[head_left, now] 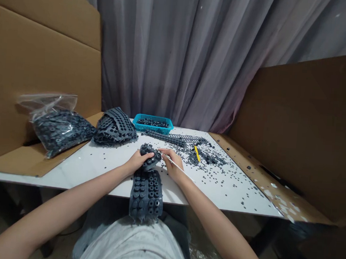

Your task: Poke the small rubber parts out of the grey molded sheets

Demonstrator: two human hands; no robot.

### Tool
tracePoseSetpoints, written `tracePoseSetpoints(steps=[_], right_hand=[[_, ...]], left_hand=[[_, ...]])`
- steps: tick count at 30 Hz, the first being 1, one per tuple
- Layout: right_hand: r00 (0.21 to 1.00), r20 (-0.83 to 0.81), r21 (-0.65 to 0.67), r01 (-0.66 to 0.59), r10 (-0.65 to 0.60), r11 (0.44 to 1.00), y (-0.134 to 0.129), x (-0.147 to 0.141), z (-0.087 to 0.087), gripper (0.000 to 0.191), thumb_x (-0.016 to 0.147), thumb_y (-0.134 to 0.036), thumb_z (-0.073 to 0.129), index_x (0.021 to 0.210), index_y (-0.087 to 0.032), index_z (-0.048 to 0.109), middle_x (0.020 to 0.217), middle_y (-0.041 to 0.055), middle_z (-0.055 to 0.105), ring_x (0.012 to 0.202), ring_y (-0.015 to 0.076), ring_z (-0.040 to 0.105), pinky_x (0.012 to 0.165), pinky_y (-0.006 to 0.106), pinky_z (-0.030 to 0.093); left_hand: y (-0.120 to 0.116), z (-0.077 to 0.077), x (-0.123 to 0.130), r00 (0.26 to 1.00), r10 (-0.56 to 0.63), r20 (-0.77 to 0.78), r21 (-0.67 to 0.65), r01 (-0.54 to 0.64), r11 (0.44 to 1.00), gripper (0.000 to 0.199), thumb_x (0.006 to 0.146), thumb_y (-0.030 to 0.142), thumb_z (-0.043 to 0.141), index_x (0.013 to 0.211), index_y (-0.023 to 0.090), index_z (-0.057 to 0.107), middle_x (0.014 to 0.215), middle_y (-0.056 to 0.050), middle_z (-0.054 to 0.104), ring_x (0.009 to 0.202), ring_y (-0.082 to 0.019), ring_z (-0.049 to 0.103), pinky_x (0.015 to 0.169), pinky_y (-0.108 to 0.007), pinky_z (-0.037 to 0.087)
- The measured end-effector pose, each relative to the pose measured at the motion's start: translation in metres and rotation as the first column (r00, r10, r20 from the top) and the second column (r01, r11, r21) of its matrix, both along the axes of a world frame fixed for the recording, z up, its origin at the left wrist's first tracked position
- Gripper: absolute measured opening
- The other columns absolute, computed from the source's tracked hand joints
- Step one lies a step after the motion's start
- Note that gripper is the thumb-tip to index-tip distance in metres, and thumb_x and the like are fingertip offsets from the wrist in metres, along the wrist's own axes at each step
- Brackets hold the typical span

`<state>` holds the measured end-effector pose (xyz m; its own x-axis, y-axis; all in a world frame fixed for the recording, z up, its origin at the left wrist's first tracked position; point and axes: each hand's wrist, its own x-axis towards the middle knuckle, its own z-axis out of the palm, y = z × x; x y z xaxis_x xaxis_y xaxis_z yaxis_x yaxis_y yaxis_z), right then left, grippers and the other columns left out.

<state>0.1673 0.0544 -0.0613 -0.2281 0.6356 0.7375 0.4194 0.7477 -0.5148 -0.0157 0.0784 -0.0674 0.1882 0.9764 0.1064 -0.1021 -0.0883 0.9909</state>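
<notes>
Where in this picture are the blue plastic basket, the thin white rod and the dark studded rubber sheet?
blue plastic basket (152, 128), head view, on its front wall
thin white rod (189, 176), head view, on the end past the right hand
dark studded rubber sheet (146, 195), head view, on the part hanging over the table edge

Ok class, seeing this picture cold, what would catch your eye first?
The dark grey studded rubber sheet hanging over the white table's edge stands out, held by the left hand while the right hand holds a thin white stick. Behind it sits a bright blue basket, and small dark bits litter the table's right side.
</notes>
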Motion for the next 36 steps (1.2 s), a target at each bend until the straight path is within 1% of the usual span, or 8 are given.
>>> tracePoseSetpoints(steps=[8, 12, 14, 20, 23, 27, 31, 36], right_hand=[[0.896, -0.081, 0.038, 0.441, -0.437, 0.897, 0.012, 0.022, 0.004, 0.022, 0.092, -0.039, 0.043, 0.086, -0.021, 0.053, 0.114, 0.0148, 0.063, 0.118, 0.0303, 0.052, 0.097, 0.047, 0.04], [0.902, -0.027, -0.084, 0.428, -0.432, 0.9, 0.013, 0.028, 0.002, 0.022, 0.093, -0.039, 0.04, 0.086, -0.021, 0.051, 0.076, 0.0066, 0.067, 0.074, 0.023, 0.065, 0.067, 0.032, 0.047], [0.909, 0.011, -0.13, 0.414, -0.416, 0.901, 0.012, 0.028, 0.002, 0.022, 0.092, -0.039, 0.042, 0.084, -0.021, 0.051, 0.054, -0.0015, 0.057, 0.05, 0.018, 0.056, 0.053, 0.026, 0.04], [0.9, -0.016, -0.169, 0.427, -0.435, 0.888, 0.005, 0.024, 0.011, 0.022, 0.088, -0.038, 0.047, 0.074, -0.022, 0.053, 0.052, -0.0038, 0.047, 0.049, 0.016, 0.048, 0.05, 0.026, 0.033], [0.916, -0.123, -0.146, 0.363, -0.381, 0.92, 0.002, 0.023, 0.018, 0.022, 0.086, -0.037, 0.052, 0.072, -0.021, 0.056, 0.067, 0.0009, 0.058, 0.067, 0.0186, 0.055, 0.064, 0.029, 0.041], [0.95, -0.304, -0.122, 0.038, -0.074, 0.992, -0.004, 0.017, 0.022, 0.018, 0.084, -0.036, 0.059, 0.075, -0.021, 0.059, 0.096, 0.0059, 0.066, 0.095, 0.0222, 0.06, 0.085, 0.036, 0.045], [0.924, -0.348, -0.173, -0.231, 0.16, 0.958, -0.013, 0.007, 0.022, 0.016, 0.085, -0.037, 0.061, 0.081, -0.022, 0.06, 0.104, 0.0066, 0.069, 0.104, 0.0231, 0.062, 0.092, 0.041, 0.046], [0.919, -0.336, -0.239, -0.295, 0.206, 0.925, -0.02, 0.0, 0.021, 0.022, 0.084, -0.044, 0.062, 0.085, -0.022, 0.06, 0.11, 0.0085, 0.069, 0.108, 0.0248, 0.062, 0.093, 0.043, 0.048]], left_hand=[[-0.002, 0.001, 0.001, 0.998, -0.018, 0.057, -0.037, 0.02, 0.999, 0.04, 0.059, 0.044, 0.077, 0.082, 0.013, 0.068, 0.076, -0.007, 0.072, 0.067, -0.022, 0.065, 0.066, -0.034, 0.052], [-0.002, 0.003, 0.0, 0.996, -0.033, 0.082, -0.036, 0.036, 0.999, 0.037, 0.057, 0.04, 0.078, 0.081, 0.013, 0.069, 0.077, -0.006, 0.072, 0.07, -0.02, 0.065, 0.068, -0.031, 0.051], [-0.002, 0.003, -0.001, 0.994, -0.051, 0.096, -0.039, 0.055, 0.998, 0.037, 0.058, 0.04, 0.078, 0.082, 0.013, 0.069, 0.077, -0.006, 0.072, 0.069, -0.019, 0.065, 0.068, -0.03, 0.05], [-0.004, 0.003, -0.002, 0.985, -0.111, 0.13, -0.05, 0.118, 0.992, 0.037, 0.06, 0.04, 0.076, 0.084, 0.012, 0.07, 0.075, -0.007, 0.072, 0.066, -0.019, 0.065, 0.065, -0.029, 0.05], [-0.004, 0.003, -0.002, 0.984, -0.115, 0.136, -0.052, 0.123, 0.991, 0.038, 0.061, 0.041, 0.076, 0.083, 0.012, 0.07, 0.074, -0.007, 0.072, 0.065, -0.019, 0.065, 0.063, -0.028, 0.05], [-0.005, 0.005, -0.002, 0.986, -0.105, 0.131, -0.047, 0.112, 0.993, 0.037, 0.06, 0.04, 0.078, 0.082, 0.012, 0.07, 0.075, -0.006, 0.072, 0.065, -0.018, 0.064, 0.063, -0.026, 0.049], [-0.006, 0.005, -0.003, 0.987, -0.103, 0.126, -0.042, 0.109, 0.993, 0.039, 0.058, 0.039, 0.08, 0.084, 0.011, 0.071, 0.076, -0.007, 0.073, 0.067, -0.019, 0.065, 0.065, -0.027, 0.049], [-0.002, 0.004, -0.003, 0.988, -0.08, 0.134, -0.064, 0.089, 0.994, 0.037, 0.058, 0.036, 0.079, 0.085, 0.012, 0.071, 0.077, -0.006, 0.073, 0.068, -0.019, 0.065, 0.068, -0.029, 0.05]])
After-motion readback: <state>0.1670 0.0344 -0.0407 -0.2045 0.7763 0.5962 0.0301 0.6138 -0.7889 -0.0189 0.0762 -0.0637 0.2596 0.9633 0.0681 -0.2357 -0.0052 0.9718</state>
